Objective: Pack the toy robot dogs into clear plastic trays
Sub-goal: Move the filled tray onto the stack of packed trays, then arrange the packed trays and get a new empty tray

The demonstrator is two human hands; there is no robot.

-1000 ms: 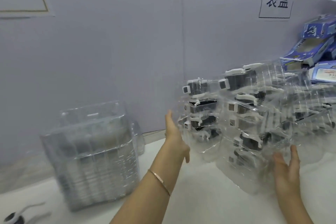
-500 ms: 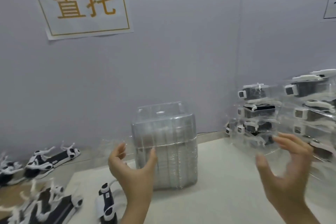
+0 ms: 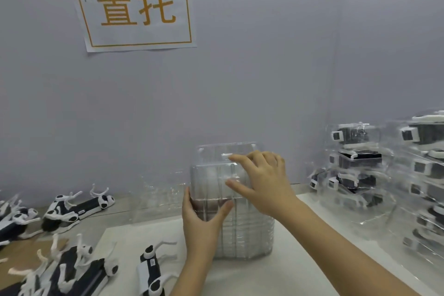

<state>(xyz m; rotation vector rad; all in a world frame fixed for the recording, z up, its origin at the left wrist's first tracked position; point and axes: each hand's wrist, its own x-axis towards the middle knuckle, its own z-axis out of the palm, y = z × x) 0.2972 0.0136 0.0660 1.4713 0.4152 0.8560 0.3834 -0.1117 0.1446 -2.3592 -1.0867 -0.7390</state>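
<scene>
Even soft light, faint shadows; right edge motion-blurred, wide-angle distortion.

Pale grey-lilac wall (image 3: 240, 79) fills background, flat even light. White paper sign (image 3: 134, 5) taped upper left, orange characters, orange border. Vertical wall seam (image 3: 336, 55) at right. White tabletop (image 3: 312, 259); brown surface (image 3: 31, 247) at left.
</scene>
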